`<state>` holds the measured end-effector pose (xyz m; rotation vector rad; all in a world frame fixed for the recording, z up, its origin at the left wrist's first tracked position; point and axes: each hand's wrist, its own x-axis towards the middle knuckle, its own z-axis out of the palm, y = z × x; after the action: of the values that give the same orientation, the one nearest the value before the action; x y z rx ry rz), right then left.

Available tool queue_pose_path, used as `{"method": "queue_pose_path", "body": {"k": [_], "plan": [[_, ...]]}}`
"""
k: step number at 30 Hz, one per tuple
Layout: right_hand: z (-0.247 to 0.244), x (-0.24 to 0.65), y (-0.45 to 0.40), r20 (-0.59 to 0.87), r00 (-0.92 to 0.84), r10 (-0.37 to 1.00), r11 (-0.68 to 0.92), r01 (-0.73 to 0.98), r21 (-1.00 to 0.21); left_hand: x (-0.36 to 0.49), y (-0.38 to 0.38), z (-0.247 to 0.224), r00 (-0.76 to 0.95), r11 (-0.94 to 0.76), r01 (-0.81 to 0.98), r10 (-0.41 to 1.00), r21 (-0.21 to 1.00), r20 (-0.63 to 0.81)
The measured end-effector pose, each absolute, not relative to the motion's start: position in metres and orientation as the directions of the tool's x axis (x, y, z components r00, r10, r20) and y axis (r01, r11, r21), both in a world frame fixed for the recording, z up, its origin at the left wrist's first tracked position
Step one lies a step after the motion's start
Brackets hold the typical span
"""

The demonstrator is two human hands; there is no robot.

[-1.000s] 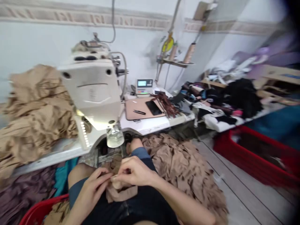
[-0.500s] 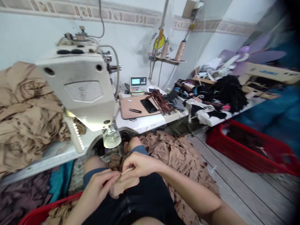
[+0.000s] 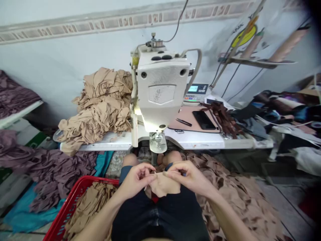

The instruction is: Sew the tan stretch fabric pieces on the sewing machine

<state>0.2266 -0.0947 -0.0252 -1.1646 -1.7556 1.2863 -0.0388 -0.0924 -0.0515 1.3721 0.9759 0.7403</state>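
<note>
A small piece of beige fabric [image 3: 164, 185] hangs over my lap, pinched along its upper edge by both hands. My left hand [image 3: 139, 177] closes thumb and fingers on its left corner. My right hand [image 3: 184, 174] grips the top edge farther right, a short way off. The lower part of the cloth droops loose with an uneven hem. Just beyond my hands stands the white sewing machine [image 3: 162, 93], its lamp lit above the needle area. No cloth that I can see runs from my hands to the machine.
Beige fabric is heaped on the table [image 3: 200, 142] in a pile [image 3: 100, 107] left of the machine. A red basket [image 3: 75, 187] of beige pieces stands at my left. More fabric [image 3: 230, 190] covers the floor at right. A phone [image 3: 203, 119] and thread snips [image 3: 184, 122] lie beside the machine.
My view has swung left, bringing the machine to the middle. My hands have moved apart along the fabric edge, and the piece now hangs more spread out.
</note>
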Motion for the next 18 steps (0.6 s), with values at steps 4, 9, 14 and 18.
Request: {"method": "queue_pose_path", "body": {"k": [4,9,14,18], "plan": [[-0.035,0.223,-0.098,0.077,-0.261,0.962,0.15,0.272,-0.951,-0.051,-0.084,-0.04,0.459,-0.044,0.138,0.888,0.989,-0.024],[-0.031,0.21,-0.11,0.235,-0.156,0.959,0.278,0.376,-0.884,-0.054,-0.073,-0.026,0.474,-0.368,0.315,0.86,0.875,0.191],[-0.014,0.201,-0.109,0.358,-0.086,0.93,0.359,0.428,-0.829,-0.051,-0.065,-0.022,0.447,-0.366,0.299,0.87,0.881,0.209],[-0.005,0.198,-0.095,0.391,-0.02,0.92,0.367,0.389,-0.845,-0.048,-0.054,-0.018,0.41,-0.31,0.233,0.891,0.922,0.196]]}}
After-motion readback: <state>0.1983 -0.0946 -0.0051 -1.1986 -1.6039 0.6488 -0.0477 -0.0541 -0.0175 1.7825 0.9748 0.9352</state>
